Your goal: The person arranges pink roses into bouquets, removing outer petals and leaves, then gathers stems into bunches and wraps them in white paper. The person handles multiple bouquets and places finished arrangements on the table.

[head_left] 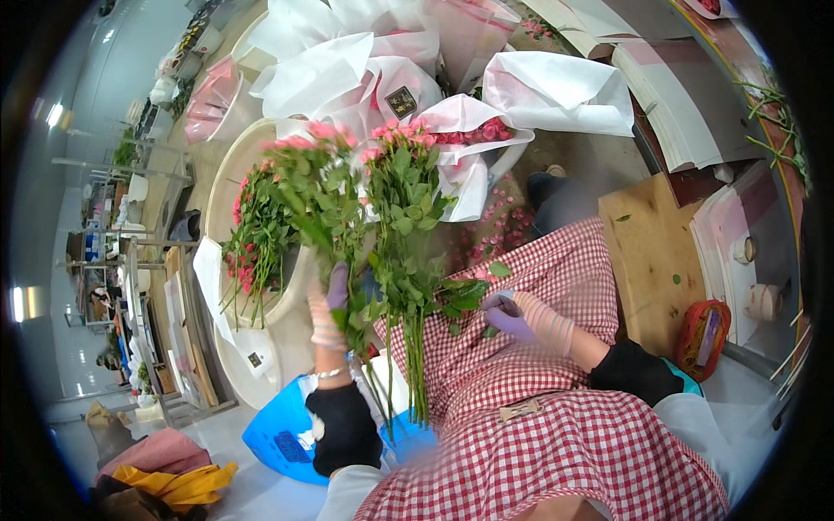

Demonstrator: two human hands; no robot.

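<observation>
My left hand, in a striped glove with purple fingers, is wrapped round the stems of a bunch of pink roses, whose heads are smeared by motion. Just right of it, another bunch of pink roses stands over my lap with its long green stems pointing down. What supports this second bunch is hidden. My right hand, gloved the same way, is right of those stems beside some green leaves. Its fingers are curled together, and I cannot make out what is in them.
A pale round tub with more roses stands at left. White-wrapped bouquets crowd the far side. Loose petals litter the floor. A wooden board and a red basket are at right, a blue bag at lower left.
</observation>
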